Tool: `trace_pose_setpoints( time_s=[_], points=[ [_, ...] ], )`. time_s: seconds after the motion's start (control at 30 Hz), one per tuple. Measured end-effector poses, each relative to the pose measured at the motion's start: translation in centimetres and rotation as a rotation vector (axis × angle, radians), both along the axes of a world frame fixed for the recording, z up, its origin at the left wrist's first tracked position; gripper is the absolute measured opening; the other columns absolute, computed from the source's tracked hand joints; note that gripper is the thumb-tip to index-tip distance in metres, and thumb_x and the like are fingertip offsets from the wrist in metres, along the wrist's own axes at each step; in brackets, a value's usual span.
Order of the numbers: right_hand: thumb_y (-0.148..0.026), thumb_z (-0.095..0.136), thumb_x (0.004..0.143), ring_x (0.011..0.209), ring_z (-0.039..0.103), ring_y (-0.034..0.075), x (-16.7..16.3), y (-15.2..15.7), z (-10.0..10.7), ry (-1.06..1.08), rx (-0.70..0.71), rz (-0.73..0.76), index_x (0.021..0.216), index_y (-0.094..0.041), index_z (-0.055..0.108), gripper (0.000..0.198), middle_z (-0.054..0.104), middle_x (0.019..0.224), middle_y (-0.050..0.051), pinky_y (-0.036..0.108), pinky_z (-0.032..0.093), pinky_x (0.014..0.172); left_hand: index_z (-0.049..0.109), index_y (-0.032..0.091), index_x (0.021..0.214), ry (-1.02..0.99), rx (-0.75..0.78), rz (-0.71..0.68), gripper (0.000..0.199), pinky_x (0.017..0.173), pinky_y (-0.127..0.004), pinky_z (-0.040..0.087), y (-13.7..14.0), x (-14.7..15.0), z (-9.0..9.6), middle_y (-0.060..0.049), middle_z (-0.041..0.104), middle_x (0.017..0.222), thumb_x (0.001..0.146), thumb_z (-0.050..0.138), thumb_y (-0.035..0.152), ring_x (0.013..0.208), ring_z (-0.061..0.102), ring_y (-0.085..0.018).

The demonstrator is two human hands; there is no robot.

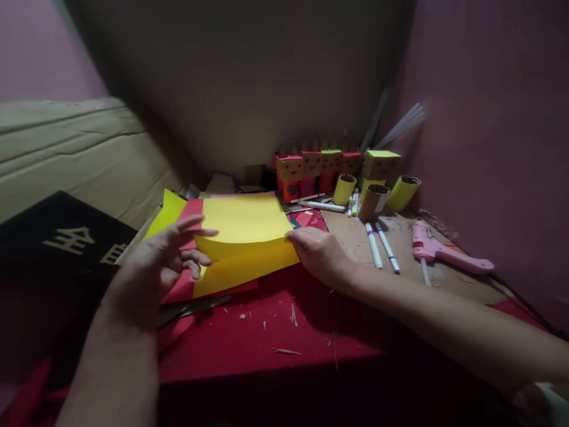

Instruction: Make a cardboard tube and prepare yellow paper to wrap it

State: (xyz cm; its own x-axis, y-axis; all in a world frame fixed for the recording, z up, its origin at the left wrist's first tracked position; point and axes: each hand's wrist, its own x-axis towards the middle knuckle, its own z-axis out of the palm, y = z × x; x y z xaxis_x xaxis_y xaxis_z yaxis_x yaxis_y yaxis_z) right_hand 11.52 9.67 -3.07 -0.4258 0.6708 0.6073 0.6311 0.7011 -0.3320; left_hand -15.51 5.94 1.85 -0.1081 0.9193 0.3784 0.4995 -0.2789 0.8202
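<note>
A sheet of yellow paper (244,219) lies over red paper (192,207), its near part curved into a fold that faces me. My right hand (322,255) pinches the sheet at its near right corner. At the left edge is my left hand (166,255), fingers spread apart; some reach over the sheet and others curl in front of the fold. Whether those fingertips press on the paper I cannot tell. Another bright yellow piece (168,207) sticks out behind the left hand.
Red cloth (311,332) with paper scraps covers the near table. To the right, on cardboard, are a pink glue gun (448,252), several markers (374,246), a bare cardboard tube (374,204) and yellow-wrapped tubes (403,193). Cardboard figures (291,172) stand behind; a black box (66,237) is left.
</note>
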Motion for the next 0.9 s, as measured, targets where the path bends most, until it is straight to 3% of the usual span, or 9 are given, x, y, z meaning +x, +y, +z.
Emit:
trace_pose_setpoints(
  time_s=[0.1, 0.23, 0.37, 0.5, 0.57, 0.63, 0.7, 0.8, 0.9],
  points=[
    [-0.009, 0.042, 0.084, 0.07, 0.059, 0.015, 1.2, -1.8, 0.5, -0.02, -0.075, 0.078, 0.087, -0.016, 0.067, 0.026, 0.066, 0.074, 0.006, 0.028, 0.044, 0.064, 0.06, 0.012, 0.117, -0.185, -0.316, -0.064, 0.045, 0.047, -0.022, 0.049, -2.2, 0.1, -0.4, -0.005, 0.072, 0.071, 0.085, 0.057, 0.044, 0.053, 0.062, -0.012],
    [-0.005, 0.044, 0.078, 0.069, 0.061, 0.014, 2.6, -3.6, 0.7, -0.163, -0.218, 0.165, 0.083, -0.017, 0.069, 0.028, 0.069, 0.077, 0.006, 0.028, 0.046, 0.065, 0.067, 0.017, 0.104, -0.136, -0.352, -0.042, 0.033, 0.062, -0.028, 0.059, -5.3, 1.1, -1.4, -0.008, 0.074, 0.092, 0.076, 0.068, 0.036, 0.079, 0.07, -0.021],
    [-0.006, 0.05, 0.074, 0.102, 0.06, 0.028, 2.8, -4.6, 1.1, -0.428, -0.193, 0.121, 0.102, -0.016, 0.067, 0.035, 0.067, 0.108, 0.012, 0.041, 0.047, 0.083, 0.065, 0.024, 0.111, -0.007, -0.195, -0.168, 0.032, 0.075, -0.027, 0.059, -7.8, 3.7, -3.0, -0.006, 0.072, 0.107, 0.079, 0.064, 0.03, 0.095, 0.069, -0.022],
    [-0.019, 0.06, 0.074, 0.131, 0.033, 0.044, 2.4, -6.4, 1.9, -0.576, -0.047, 0.048, 0.136, -0.013, 0.045, 0.065, 0.046, 0.139, 0.021, 0.066, 0.022, 0.102, 0.055, 0.027, 0.123, 0.232, 0.068, -0.264, 0.039, 0.089, -0.024, 0.054, -9.5, 7.6, -3.7, -0.003, 0.067, 0.118, 0.086, 0.053, 0.016, 0.105, 0.065, -0.016],
    [-0.029, 0.063, 0.076, 0.132, 0.033, 0.042, 2.5, -7.6, 2.1, -0.584, -0.151, 0.102, 0.144, -0.01, 0.033, 0.077, 0.043, 0.141, 0.023, 0.065, 0.015, 0.107, 0.053, 0.025, 0.125, 0.316, 0.166, -0.323, 0.042, 0.089, -0.022, 0.054, -9.9, 9.1, -3.7, -0.004, 0.066, 0.119, 0.086, 0.051, 0.011, 0.105, 0.065, -0.014],
    [-0.048, 0.067, 0.073, 0.131, 0.036, 0.04, 2.9, -8.7, 2.1, -0.541, -0.339, 0.217, 0.148, -0.008, 0.022, 0.096, 0.041, 0.142, 0.023, 0.058, 0.022, 0.108, 0.051, 0.023, 0.126, 0.356, 0.247, -0.306, 0.043, 0.089, -0.022, 0.054, -10.1, 10.1, -3.7, -0.005, 0.066, 0.118, 0.085, 0.05, 0.007, 0.103, 0.065, -0.014],
    [-0.057, 0.067, 0.07, 0.133, 0.035, 0.038, 3.3, -9.3, 1.8, -0.444, -0.428, 0.269, 0.149, -0.006, 0.015, 0.107, 0.037, 0.145, 0.024, 0.053, 0.031, 0.106, 0.05, 0.022, 0.126, 0.383, 0.307, -0.249, 0.045, 0.09, -0.022, 0.053, -10.3, 10.5, -3.9, -0.005, 0.066, 0.118, 0.084, 0.051, 0.005, 0.104, 0.065, -0.015],
    [-0.03, 0.061, 0.082, 0.126, 0.046, 0.032, 3.3, -8.9, 1.0, -0.288, -0.281, 0.214, 0.142, -0.01, 0.036, 0.067, 0.052, 0.134, 0.02, 0.051, 0.032, 0.105, 0.049, 0.022, 0.129, 0.434, 0.397, -0.253, 0.049, 0.09, -0.023, 0.053, -11.0, 10.6, -4.5, -0.006, 0.065, 0.118, 0.084, 0.05, 0.004, 0.105, 0.064, -0.017],
    [-0.005, 0.05, 0.082, 0.095, 0.065, 0.021, 2.9, -7.3, 0.5, -0.211, -0.115, 0.246, 0.111, -0.02, 0.064, 0.035, 0.072, 0.097, 0.008, 0.047, 0.038, 0.1, 0.044, 0.024, 0.134, 0.521, 0.431, -0.219, 0.052, 0.084, -0.025, 0.056, -11.6, 10.0, -4.9, -0.007, 0.064, 0.119, 0.085, 0.051, 0.008, 0.102, 0.065, -0.019]
  ],
)
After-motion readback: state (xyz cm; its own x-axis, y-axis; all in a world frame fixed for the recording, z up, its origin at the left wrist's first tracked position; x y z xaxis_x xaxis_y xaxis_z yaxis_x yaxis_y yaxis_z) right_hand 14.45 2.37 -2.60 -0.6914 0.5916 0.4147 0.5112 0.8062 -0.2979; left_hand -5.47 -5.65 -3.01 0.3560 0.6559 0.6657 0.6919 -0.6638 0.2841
